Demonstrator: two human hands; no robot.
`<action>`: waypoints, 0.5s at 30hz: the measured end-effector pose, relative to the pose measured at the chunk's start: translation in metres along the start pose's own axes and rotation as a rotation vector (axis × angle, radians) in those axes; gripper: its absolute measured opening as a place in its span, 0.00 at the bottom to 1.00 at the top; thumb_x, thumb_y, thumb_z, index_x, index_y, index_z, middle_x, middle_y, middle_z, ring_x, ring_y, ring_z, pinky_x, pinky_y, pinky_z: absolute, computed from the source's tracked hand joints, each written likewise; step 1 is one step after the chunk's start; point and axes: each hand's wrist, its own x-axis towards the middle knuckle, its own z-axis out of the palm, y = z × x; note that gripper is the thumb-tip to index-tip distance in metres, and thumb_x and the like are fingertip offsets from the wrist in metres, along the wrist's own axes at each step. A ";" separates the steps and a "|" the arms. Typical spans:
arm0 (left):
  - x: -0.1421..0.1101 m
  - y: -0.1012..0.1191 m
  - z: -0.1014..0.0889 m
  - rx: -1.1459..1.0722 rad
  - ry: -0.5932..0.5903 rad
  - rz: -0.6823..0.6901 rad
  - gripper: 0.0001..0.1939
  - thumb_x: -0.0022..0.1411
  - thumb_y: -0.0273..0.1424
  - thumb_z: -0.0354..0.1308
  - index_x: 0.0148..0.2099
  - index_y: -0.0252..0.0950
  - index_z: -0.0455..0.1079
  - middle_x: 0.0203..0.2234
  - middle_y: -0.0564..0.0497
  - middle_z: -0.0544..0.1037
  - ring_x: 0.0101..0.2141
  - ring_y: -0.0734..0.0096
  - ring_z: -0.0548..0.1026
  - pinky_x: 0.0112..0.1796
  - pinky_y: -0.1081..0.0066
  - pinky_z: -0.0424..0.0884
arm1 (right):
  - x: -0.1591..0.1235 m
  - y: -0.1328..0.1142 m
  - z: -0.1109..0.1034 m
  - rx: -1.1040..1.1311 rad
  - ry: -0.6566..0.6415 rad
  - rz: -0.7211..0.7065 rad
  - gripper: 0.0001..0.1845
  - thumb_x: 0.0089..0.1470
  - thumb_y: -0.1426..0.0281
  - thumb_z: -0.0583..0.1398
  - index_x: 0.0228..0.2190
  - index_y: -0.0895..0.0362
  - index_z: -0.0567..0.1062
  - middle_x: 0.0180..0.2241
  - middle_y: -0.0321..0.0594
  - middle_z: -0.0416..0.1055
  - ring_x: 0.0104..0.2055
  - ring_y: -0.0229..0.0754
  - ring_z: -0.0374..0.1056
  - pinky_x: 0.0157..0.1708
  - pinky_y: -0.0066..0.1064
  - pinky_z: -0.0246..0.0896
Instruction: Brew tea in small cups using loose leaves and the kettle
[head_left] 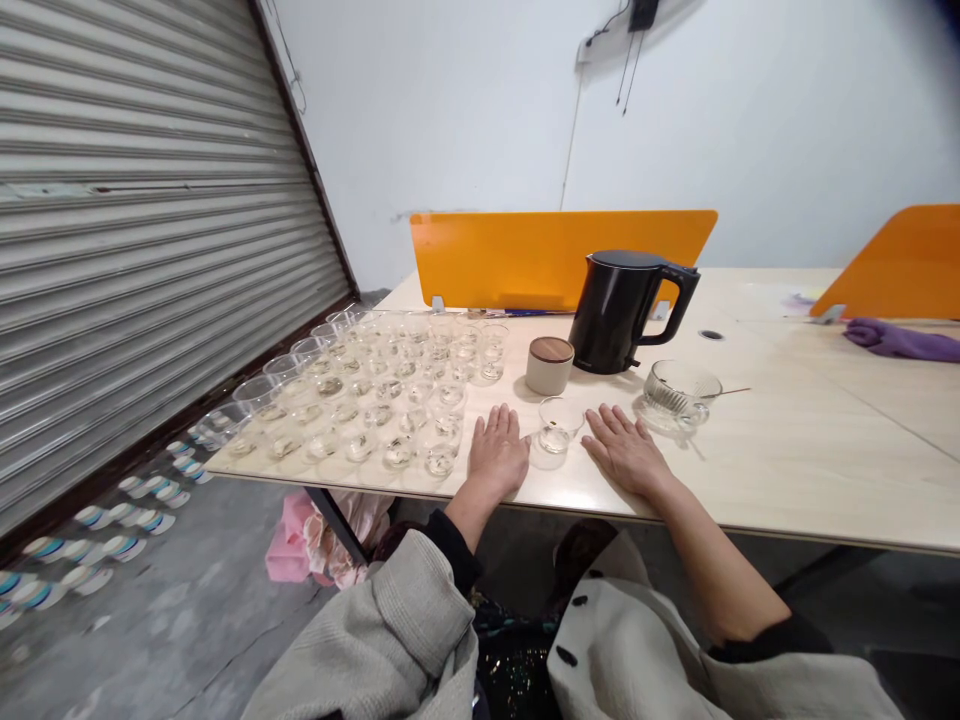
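Note:
My left hand [499,452] lies flat, palm down, near the table's front edge, holding nothing. My right hand [624,448] rests the same way, fingers slightly spread. Between the two stands a clear cup [555,430] with small dark bits at its bottom. Just behind it is a pale canister [550,368] with a wooden lid. A black electric kettle [619,315] stands farther back, its handle to the right. Beyond my right hand sits a ribbed glass bowl [679,395], with a thin stick jutting out over its right rim.
Rows of clear cups [390,390] with dark bits inside cover the table's left part. An orange divider [510,255] runs along the back. A purple cloth [900,338] lies at the far right. White-and-blue containers [127,515] stand on the floor at left, near a pink bag [292,540].

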 end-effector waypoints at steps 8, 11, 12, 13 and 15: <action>0.000 0.000 0.000 0.024 -0.005 0.007 0.32 0.76 0.39 0.38 0.74 0.26 0.53 0.74 0.36 0.52 0.74 0.51 0.48 0.71 0.48 0.46 | 0.000 0.001 0.001 -0.011 -0.003 0.000 0.38 0.70 0.52 0.40 0.73 0.56 0.52 0.76 0.46 0.40 0.77 0.55 0.35 0.73 0.56 0.34; 0.000 0.000 0.000 0.038 -0.013 0.001 0.33 0.76 0.40 0.37 0.74 0.25 0.52 0.74 0.37 0.52 0.74 0.51 0.48 0.71 0.48 0.46 | 0.000 0.001 0.000 -0.017 -0.006 0.006 0.38 0.70 0.52 0.40 0.73 0.56 0.51 0.76 0.45 0.40 0.77 0.54 0.34 0.73 0.56 0.33; 0.000 0.000 0.000 0.043 -0.015 -0.002 0.33 0.77 0.40 0.37 0.74 0.25 0.52 0.74 0.37 0.51 0.74 0.51 0.48 0.71 0.48 0.46 | 0.000 0.001 0.000 -0.018 -0.011 0.009 0.38 0.70 0.52 0.39 0.73 0.55 0.51 0.76 0.45 0.39 0.77 0.54 0.34 0.73 0.56 0.34; 0.000 0.000 0.000 0.048 -0.016 -0.004 0.33 0.77 0.40 0.36 0.74 0.24 0.52 0.74 0.37 0.51 0.74 0.51 0.48 0.71 0.48 0.46 | 0.000 0.001 0.000 -0.019 -0.014 0.012 0.38 0.70 0.52 0.39 0.73 0.55 0.51 0.76 0.44 0.39 0.77 0.53 0.34 0.73 0.56 0.34; 0.001 0.000 -0.001 0.057 -0.019 -0.006 0.33 0.77 0.40 0.36 0.74 0.24 0.51 0.74 0.38 0.51 0.74 0.52 0.48 0.71 0.48 0.46 | -0.001 0.000 0.000 -0.022 -0.017 0.014 0.37 0.70 0.52 0.39 0.73 0.55 0.51 0.76 0.44 0.39 0.77 0.53 0.34 0.73 0.56 0.35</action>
